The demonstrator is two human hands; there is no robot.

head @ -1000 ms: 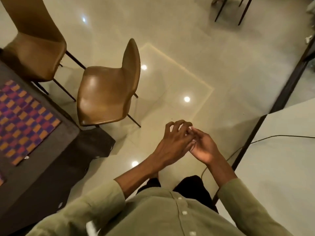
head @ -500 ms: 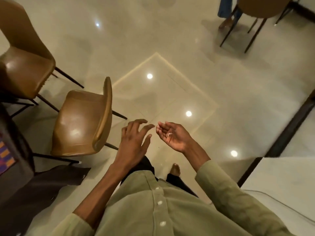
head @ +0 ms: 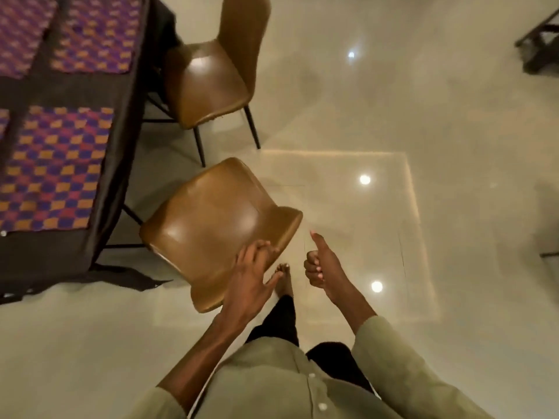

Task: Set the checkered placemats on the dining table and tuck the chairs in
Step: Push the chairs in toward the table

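Note:
The dining table [head: 75, 92] with its dark cloth fills the upper left. Purple-and-orange checkered placemats lie on it: one near me [head: 51, 167], two farther back [head: 93, 34] [head: 21, 31]. A tan leather chair [head: 208, 213] stands pulled out from the table, turned at an angle. My left hand [head: 252, 273] lies over the top of its backrest, fingers in front and thumb behind. My right hand [head: 320, 264] hovers just right of the backrest, closed in a fist with the thumb up and nothing in it. A second tan chair [head: 208, 83] stands farther along, its seat at the table's edge.
The floor [head: 393, 116] is glossy pale tile with bright light reflections. Dark furniture legs [head: 538, 46] show at the top right. My bare foot [head: 282, 279] is on the floor just behind the near chair.
I have turned toward the table. My left hand has reached the near chair's backrest. My right hand has gone from an open palm to a fist with the thumb up.

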